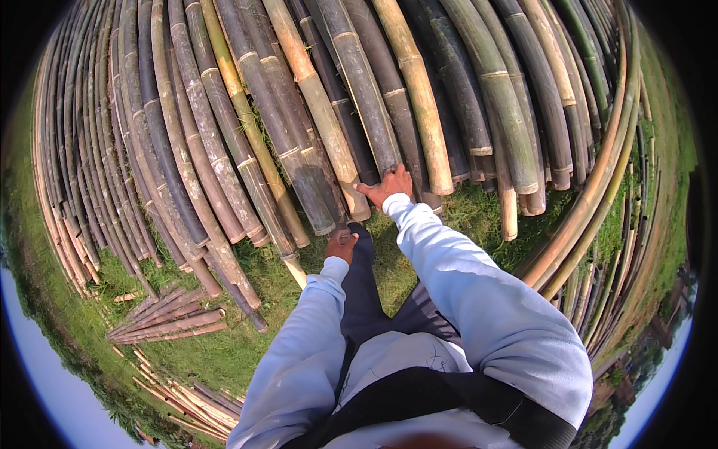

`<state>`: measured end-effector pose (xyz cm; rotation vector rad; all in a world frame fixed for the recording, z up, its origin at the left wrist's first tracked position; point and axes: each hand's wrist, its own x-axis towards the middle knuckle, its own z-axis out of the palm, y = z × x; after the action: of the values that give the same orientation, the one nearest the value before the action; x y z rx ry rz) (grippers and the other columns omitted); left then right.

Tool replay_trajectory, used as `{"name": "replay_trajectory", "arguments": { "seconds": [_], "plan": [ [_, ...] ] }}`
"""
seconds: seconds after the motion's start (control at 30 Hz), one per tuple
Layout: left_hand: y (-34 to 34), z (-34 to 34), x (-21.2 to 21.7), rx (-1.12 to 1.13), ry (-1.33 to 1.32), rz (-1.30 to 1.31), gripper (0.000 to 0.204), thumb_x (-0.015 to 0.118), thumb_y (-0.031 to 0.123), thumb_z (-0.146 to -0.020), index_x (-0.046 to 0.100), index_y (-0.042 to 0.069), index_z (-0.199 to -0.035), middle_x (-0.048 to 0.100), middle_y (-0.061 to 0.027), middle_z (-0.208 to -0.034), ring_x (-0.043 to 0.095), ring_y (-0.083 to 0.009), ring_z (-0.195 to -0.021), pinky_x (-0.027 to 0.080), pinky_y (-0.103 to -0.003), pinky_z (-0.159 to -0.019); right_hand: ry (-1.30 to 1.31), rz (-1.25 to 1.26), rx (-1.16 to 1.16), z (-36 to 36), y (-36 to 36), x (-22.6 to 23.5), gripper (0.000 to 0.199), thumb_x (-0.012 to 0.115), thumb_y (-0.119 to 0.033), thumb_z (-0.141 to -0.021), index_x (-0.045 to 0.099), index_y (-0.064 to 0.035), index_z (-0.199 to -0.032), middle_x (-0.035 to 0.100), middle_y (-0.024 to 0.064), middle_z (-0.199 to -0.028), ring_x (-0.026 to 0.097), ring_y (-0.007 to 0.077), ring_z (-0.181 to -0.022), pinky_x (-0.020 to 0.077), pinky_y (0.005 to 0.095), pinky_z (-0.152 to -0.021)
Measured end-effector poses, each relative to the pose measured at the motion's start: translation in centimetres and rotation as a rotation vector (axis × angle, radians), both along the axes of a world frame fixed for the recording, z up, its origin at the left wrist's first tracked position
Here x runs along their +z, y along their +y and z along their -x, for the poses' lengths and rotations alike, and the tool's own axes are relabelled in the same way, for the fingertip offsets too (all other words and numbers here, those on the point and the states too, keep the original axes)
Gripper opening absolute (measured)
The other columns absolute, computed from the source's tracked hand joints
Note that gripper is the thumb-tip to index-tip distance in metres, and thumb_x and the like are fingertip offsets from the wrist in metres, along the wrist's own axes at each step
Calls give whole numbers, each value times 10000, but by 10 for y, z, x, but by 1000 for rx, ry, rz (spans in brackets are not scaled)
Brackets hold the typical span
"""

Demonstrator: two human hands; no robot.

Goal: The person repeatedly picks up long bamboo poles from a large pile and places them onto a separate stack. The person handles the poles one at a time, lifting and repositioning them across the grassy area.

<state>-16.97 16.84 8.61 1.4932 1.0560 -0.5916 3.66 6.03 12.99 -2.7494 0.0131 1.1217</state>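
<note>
Ahead, from nine round to three o'clock, a fanned row of long bamboo poles [224, 135], cut ends ragged along the grass [247, 344]. Open grass from four to eight o'clock, with a small bundle of short split pieces [168, 322] at eight and curved thin poles [591, 194] closing off three o'clock. Right hand [389, 185] at twelve, fingers spread and pressed flat on the end of a dark grey pole [366, 97], not visibly wrapped round it. Left hand [341, 245] just below, at eleven, curled at the butt of a neighbouring dark pole [299, 172]; grasping or only touching, cannot tell. Both arms stretched forward in pale blue sleeves [464, 277], right reaching farther than left.
</note>
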Motion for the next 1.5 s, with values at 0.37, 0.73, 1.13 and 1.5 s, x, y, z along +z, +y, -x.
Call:
{"name": "replay_trajectory", "arguments": {
  "seconds": [0.37,0.73,1.13,1.5],
  "plan": [
    [20,33,-11,-142,3,-105,455,679,311,-804,600,7,-1134,674,-185,-972,656,-275,-902,504,-372,-800,-541,107,-542,-15,-122,-35,690,631,-478,-794,458,-33,-1293,488,182,-1217,474,356,-1131,383,465,-943],
    [-7,52,-3,-217,56,-94,451,672,310,-813,601,5,-1137,668,-191,-990,653,-281,-909,494,-362,-824,-328,-5,-1117,17,-196,-131,763,432,-661,-835,588,3,-1177,584,250,-1154,519,415,-1114,389,468,-959],
    [-19,19,-12,-212,127,-97,432,678,337,-812,624,25,-1106,682,-153,-959,653,-263,-886,500,-354,-794,283,-1123,-1831,26,-199,-149,439,576,-515,-855,610,-145,-1088,653,61,-963,619,244,-834,524,409,-641],
    [-129,-119,20,-136,-95,-60,821,695,537,-746,491,-92,-1232,600,-242,-1152,600,-283,-1064,456,-347,-914,594,-1370,-1737,56,-160,-57,470,480,-558,-858,578,-163,-1093,618,74,-924,569,248,-776,452,419,-613]
  ]
}}
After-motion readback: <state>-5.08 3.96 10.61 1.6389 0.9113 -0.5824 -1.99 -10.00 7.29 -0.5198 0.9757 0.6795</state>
